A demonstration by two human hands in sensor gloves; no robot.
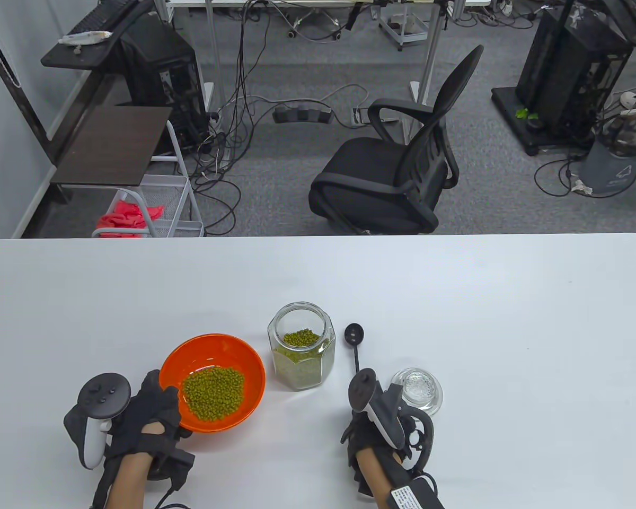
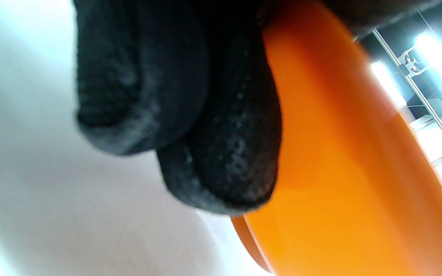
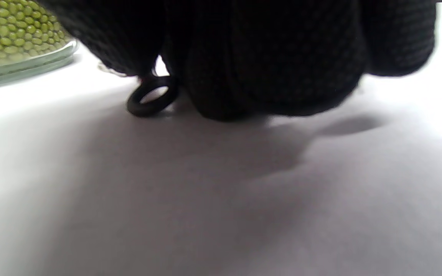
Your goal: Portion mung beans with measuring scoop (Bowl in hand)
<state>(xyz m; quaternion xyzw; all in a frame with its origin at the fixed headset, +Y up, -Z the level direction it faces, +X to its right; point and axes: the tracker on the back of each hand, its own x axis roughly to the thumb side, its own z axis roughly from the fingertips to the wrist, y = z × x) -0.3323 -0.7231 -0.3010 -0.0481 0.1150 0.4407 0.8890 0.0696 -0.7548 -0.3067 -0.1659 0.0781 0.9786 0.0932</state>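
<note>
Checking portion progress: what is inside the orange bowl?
A pile of green mung beans lies in the round orange plastic bowl, toward its near side. The left hand grips the rim, covering a small part.

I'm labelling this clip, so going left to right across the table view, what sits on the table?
left hand → orange bowl of mung beans → glass jar → black measuring scoop with the right hand at its handle → glass lid.
</note>
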